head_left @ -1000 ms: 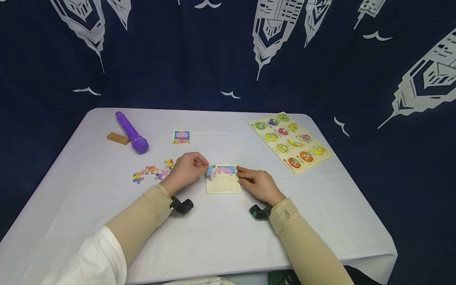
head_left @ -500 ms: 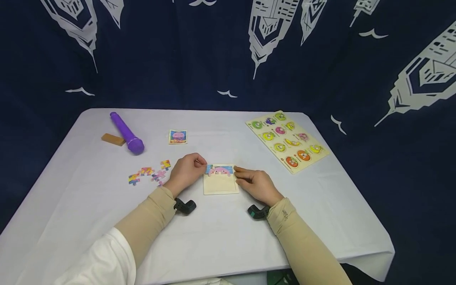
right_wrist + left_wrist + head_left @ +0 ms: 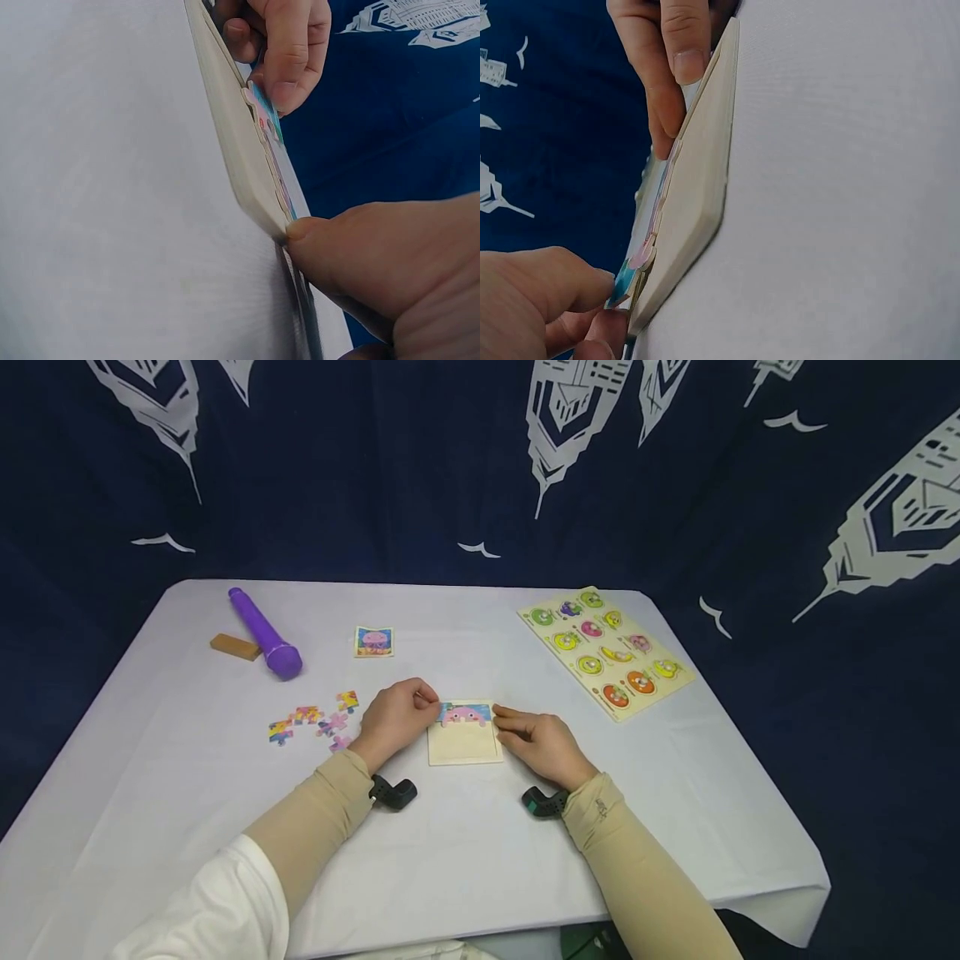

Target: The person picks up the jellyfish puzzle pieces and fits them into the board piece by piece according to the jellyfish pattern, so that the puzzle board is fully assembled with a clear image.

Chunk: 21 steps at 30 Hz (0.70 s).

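Note:
A pale wooden puzzle board [image 3: 465, 747] lies on the white table, its top row filled by pink and blue picture pieces [image 3: 467, 715]. At its upper left corner my left hand [image 3: 399, 718] pinches a blue and pink puzzle piece [image 3: 622, 283] between thumb and fingers. That piece is slightly tilted above the board in the left wrist view. My right hand [image 3: 546, 745] holds the board's right edge, with its thumb [image 3: 304, 227] against the rim. Loose puzzle pieces [image 3: 306, 715] lie left of my left hand, showing pink, yellow and orange.
Behind the board lies a small square picture card [image 3: 373, 642]. A purple toy microphone [image 3: 266, 635] rests at the back left beside a brown block [image 3: 235, 647]. A fruit puzzle board [image 3: 607, 652] is at the back right. A dark blue printed curtain [image 3: 420, 468] hangs behind.
The piece in my left hand has shifted slightly and sits closer in line with the top row. My right hand stays at the board's edge. The head view has shifted a little.

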Each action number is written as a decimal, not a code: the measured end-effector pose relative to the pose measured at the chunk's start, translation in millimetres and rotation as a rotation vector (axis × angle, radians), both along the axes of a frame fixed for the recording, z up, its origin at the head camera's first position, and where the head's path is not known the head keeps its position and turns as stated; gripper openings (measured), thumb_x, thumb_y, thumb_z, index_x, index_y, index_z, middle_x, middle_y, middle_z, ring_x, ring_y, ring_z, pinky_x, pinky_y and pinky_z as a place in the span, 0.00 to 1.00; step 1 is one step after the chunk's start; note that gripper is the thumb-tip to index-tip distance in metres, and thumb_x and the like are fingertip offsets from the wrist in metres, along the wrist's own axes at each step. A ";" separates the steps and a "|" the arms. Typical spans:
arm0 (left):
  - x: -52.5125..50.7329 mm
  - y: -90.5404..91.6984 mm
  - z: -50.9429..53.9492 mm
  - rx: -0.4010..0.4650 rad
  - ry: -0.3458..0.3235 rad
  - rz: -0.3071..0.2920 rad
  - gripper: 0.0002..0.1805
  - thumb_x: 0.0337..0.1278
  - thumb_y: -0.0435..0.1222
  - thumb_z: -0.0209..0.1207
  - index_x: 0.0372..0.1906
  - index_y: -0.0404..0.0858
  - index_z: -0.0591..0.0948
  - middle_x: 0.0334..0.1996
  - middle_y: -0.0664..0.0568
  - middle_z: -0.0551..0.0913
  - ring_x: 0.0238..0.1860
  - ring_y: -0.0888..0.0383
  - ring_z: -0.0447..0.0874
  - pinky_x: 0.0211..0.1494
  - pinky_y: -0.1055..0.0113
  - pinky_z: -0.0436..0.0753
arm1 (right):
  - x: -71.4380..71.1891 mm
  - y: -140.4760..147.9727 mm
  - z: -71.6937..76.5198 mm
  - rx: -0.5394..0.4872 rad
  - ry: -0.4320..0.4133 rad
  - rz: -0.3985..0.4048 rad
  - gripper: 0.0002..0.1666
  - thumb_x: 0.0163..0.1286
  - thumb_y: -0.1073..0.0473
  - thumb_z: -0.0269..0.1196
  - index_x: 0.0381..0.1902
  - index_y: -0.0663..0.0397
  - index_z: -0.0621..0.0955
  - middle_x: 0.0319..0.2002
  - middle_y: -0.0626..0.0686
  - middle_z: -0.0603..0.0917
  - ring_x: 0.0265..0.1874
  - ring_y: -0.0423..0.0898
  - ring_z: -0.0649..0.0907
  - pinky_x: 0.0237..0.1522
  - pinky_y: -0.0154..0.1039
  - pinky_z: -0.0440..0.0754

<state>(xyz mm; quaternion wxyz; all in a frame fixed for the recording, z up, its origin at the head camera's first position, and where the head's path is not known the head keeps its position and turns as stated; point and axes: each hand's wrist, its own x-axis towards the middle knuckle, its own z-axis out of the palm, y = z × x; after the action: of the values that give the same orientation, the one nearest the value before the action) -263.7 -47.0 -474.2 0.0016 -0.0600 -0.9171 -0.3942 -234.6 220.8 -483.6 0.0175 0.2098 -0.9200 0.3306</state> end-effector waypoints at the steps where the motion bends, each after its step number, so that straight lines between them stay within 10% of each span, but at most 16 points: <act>1: -0.1 0.0 -0.2 -0.004 -0.001 -0.001 0.06 0.64 0.46 0.65 0.40 0.49 0.85 0.31 0.58 0.87 0.32 0.58 0.82 0.33 0.64 0.73 | -0.3 0.0 -0.2 0.001 0.003 0.000 0.18 0.73 0.55 0.68 0.59 0.50 0.86 0.65 0.45 0.81 0.65 0.47 0.80 0.66 0.47 0.77; 21: 1.2 1.3 1.2 -0.048 -0.006 0.001 0.09 0.60 0.47 0.67 0.41 0.49 0.84 0.30 0.60 0.84 0.31 0.58 0.80 0.32 0.63 0.71 | 0.2 -0.7 -0.3 0.002 0.000 -0.015 0.18 0.73 0.55 0.68 0.59 0.50 0.86 0.65 0.44 0.81 0.66 0.47 0.80 0.67 0.47 0.76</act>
<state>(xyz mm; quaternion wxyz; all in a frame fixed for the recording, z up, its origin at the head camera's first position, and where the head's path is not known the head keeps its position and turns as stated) -262.4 -45.7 -473.0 -0.0026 -0.0585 -0.9263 -0.3723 -234.3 220.1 -483.8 0.0198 0.2031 -0.9219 0.3295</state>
